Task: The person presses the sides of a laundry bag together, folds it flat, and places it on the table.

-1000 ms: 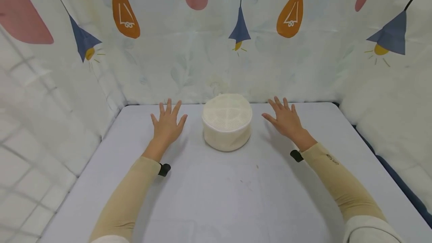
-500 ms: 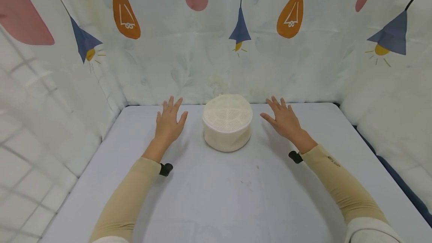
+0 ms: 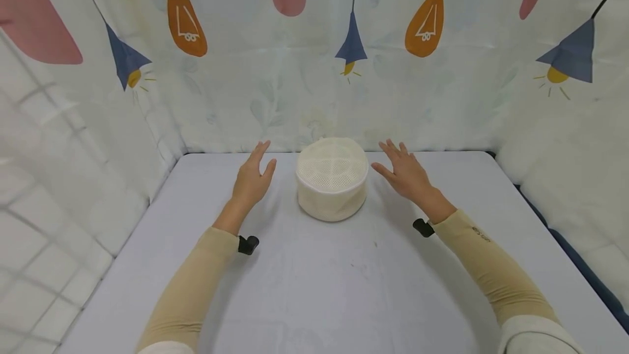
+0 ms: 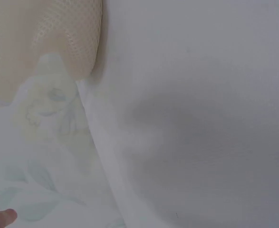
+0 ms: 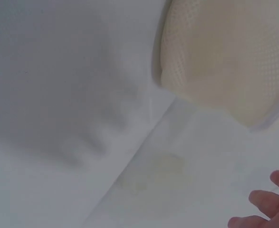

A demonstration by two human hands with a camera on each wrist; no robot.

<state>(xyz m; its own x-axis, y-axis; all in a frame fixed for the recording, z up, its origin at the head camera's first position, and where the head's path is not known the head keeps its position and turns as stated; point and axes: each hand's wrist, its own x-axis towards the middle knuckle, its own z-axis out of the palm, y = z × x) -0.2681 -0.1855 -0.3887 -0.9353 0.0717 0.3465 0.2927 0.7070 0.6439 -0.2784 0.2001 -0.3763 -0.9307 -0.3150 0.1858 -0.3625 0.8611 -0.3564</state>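
While both arms reach forward over the pale table (image 3: 314,288), a round cream mesh pouch (image 3: 332,178) sits near the far edge, close to the printed curtain (image 3: 304,81) behind it. The left hand (image 3: 253,178) is just beside the pouch on its left, fingers straight and held close together, thumb out toward the pouch, the palm turned partly inward. It does not touch the pouch. The right hand (image 3: 404,175) is just beside the pouch on its right, fingers straight and slightly spread, thumb pointing at the pouch, also apart from it. Neither hand holds anything. Whether the palms rest on the table or hover above it cannot be told. Beige sleeves (image 3: 484,255) cover both forearms, each with a small black tab at the wrist. From the wrist views the pouch's mesh side fills one upper corner, with fingertips (image 5: 265,209) at the lower edge.
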